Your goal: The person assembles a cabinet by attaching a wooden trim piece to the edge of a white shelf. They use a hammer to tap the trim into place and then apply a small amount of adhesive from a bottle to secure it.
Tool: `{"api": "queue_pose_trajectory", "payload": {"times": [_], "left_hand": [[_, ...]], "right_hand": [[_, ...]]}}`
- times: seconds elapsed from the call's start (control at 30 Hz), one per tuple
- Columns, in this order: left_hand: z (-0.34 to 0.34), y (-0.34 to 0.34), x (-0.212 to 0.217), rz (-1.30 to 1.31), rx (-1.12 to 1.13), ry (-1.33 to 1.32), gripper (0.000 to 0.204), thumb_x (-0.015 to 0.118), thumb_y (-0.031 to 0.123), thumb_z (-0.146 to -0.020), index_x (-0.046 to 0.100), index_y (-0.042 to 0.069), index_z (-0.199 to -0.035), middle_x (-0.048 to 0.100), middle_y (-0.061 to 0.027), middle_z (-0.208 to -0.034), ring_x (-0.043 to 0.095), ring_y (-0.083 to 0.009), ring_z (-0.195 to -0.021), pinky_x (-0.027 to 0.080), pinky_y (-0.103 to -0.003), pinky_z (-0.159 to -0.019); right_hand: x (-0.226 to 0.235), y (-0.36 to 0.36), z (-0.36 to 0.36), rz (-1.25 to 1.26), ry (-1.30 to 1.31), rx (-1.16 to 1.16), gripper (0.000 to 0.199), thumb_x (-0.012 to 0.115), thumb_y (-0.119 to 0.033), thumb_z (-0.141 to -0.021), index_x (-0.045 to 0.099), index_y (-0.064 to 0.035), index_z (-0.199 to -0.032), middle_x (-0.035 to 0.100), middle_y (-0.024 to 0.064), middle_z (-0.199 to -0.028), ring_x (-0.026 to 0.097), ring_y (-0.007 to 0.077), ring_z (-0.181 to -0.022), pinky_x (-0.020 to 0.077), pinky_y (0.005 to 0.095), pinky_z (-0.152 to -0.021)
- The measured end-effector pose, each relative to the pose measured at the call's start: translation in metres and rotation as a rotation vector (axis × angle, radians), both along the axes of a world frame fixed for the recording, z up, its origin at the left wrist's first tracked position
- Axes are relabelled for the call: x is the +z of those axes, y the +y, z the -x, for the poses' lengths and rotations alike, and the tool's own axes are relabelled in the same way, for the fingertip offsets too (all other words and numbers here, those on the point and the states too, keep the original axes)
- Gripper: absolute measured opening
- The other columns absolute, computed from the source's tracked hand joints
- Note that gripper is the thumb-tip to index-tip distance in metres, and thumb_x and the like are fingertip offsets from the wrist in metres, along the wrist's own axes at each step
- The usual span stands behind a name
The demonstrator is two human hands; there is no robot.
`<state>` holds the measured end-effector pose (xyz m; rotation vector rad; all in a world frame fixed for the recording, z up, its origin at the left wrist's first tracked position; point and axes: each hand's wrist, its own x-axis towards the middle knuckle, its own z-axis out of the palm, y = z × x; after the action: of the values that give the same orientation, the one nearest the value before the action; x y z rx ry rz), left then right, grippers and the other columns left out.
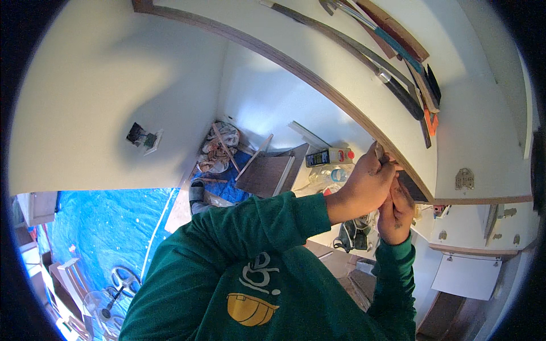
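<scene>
Both my hands are raised together at the wood-edged underside of a white cabinet (392,146). My left hand (365,181) has its fingers curled close to the board's brown edge, thumb and fingertips pinched. Just below it, my right hand (396,215) is closed too, its fingers pointing up against the left hand. Whatever lies between the fingertips is hidden or too small to name. On the cabinet's surface lie a claw hammer (382,35) with a teal handle and a long pry bar (352,48) beside it.
A rectangular can (329,157) with a red cap and a clear bottle (338,175) stand behind my hands. Wood panels (267,173) lean by a wall with an open socket hole (142,137). Blue sheeting (108,227) covers the floor at left. Metal hinge plates (464,179) sit at right.
</scene>
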<state>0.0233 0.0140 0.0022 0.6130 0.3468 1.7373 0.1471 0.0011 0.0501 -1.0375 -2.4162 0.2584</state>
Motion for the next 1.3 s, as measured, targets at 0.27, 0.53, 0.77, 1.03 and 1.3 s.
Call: {"api": "queue_pose_trajectory", "payload": {"times": [0.27,0.53,0.77,1.03,1.3], "left_hand": [[0.003,0.004,0.0,0.021,0.058,-0.022,0.022,0.046,0.003,-0.096,0.056,0.0,-0.116,0.065,-0.0081,-0.103,0.061,-0.0155,-0.095,0.051,-0.031,-0.085],[0.011,0.004,-0.002,-0.005,0.102,0.142,0.021,0.048,0.006,-0.095,0.056,0.001,-0.113,0.065,-0.0081,-0.099,0.061,-0.0153,-0.092,0.049,-0.03,-0.081],[0.011,0.001,-0.001,0.003,0.029,0.073,0.021,0.049,0.005,-0.095,0.054,0.0,-0.115,0.065,-0.0084,-0.101,0.061,-0.0145,-0.093,0.05,-0.03,-0.08],[0.008,-0.001,-0.003,-0.065,0.025,0.002,0.025,0.041,0.001,-0.098,0.047,-0.002,-0.122,0.062,-0.0134,-0.113,0.062,-0.0202,-0.11,0.051,-0.032,-0.093],[0.008,0.001,-0.002,-0.048,0.008,0.022,0.028,0.039,0.0,-0.097,0.046,-0.004,-0.124,0.062,-0.0162,-0.115,0.063,-0.0235,-0.111,0.051,-0.034,-0.095]], "right_hand": [[0.002,0.003,0.007,-0.017,0.008,0.028,0.037,0.059,-0.01,-0.097,0.057,0.0038,-0.131,0.064,0.0283,-0.116,0.067,0.0348,-0.099,0.0508,0.0355,-0.086],[0.0,0.003,0.008,0.051,0.015,-0.018,0.036,0.059,-0.009,-0.097,0.058,0.0028,-0.131,0.065,0.0267,-0.114,0.068,0.0327,-0.098,0.051,0.0352,-0.085],[-0.001,-0.002,0.007,0.133,0.039,-0.06,0.037,0.058,-0.011,-0.098,0.058,0.0021,-0.132,0.066,0.0251,-0.114,0.067,0.0313,-0.099,0.0504,0.0341,-0.085],[-0.007,-0.001,0.0,0.126,0.011,-0.075,0.036,0.056,-0.012,-0.098,0.058,0.0031,-0.131,0.065,0.0263,-0.115,0.067,0.0356,-0.1,0.0507,0.0376,-0.087],[-0.005,-0.005,0.003,0.159,0.043,-0.071,0.037,0.056,-0.01,-0.097,0.057,0.0028,-0.132,0.065,0.0264,-0.116,0.067,0.0345,-0.1,0.0504,0.0366,-0.087]]}}
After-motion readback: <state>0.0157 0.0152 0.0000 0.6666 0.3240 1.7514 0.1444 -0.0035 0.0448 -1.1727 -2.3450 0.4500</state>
